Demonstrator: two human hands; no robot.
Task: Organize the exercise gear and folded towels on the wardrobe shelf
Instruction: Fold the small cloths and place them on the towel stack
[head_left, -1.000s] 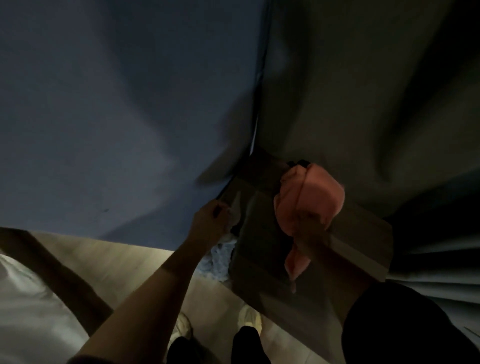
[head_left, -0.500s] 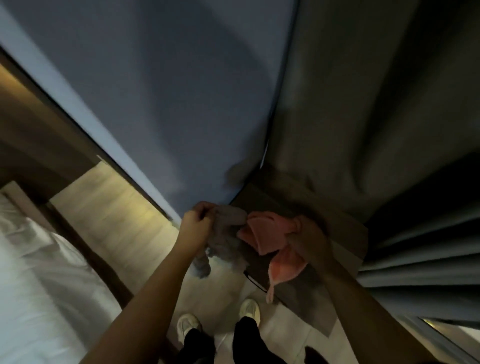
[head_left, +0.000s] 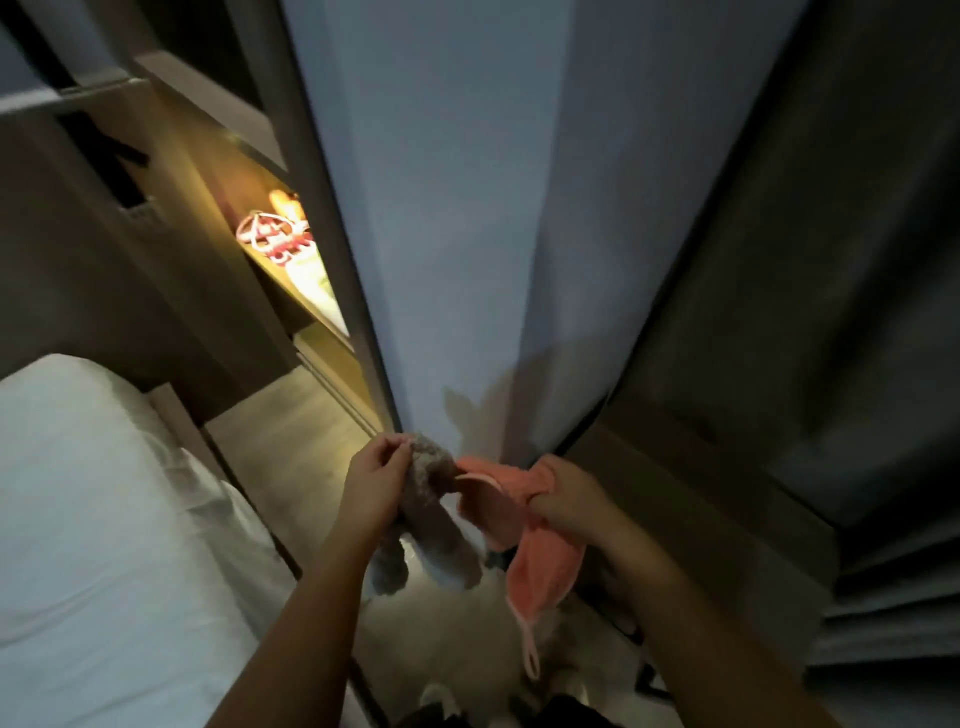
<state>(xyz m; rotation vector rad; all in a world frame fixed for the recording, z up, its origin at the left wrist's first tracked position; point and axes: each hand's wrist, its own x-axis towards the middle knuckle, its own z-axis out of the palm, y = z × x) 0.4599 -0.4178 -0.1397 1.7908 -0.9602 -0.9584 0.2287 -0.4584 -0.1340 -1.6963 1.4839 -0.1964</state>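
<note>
My left hand (head_left: 375, 483) grips a grey fluffy towel (head_left: 434, 525) by its top end; the rest hangs down in two lobes. My right hand (head_left: 563, 501) holds a pink towel (head_left: 511, 540) bunched in its fingers, with a thin loop dangling below. Both cloths are held close together in front of me, just touching. At upper left a lit wardrobe shelf (head_left: 283, 278) shows past the door edge, with a red-and-white item (head_left: 270, 236) lying on it.
A pale blue wardrobe door (head_left: 441, 234) fills the middle. A white bed (head_left: 93, 519) lies at lower left. Dark curtains (head_left: 831, 312) hang at right. A strip of wooden floor (head_left: 291, 447) runs between bed and wardrobe, and my shoes show at the bottom.
The view has swung left, bringing the lit shelf into sight. My left hand took up the grey towel, and both hands have drawn close together with the two cloths.
</note>
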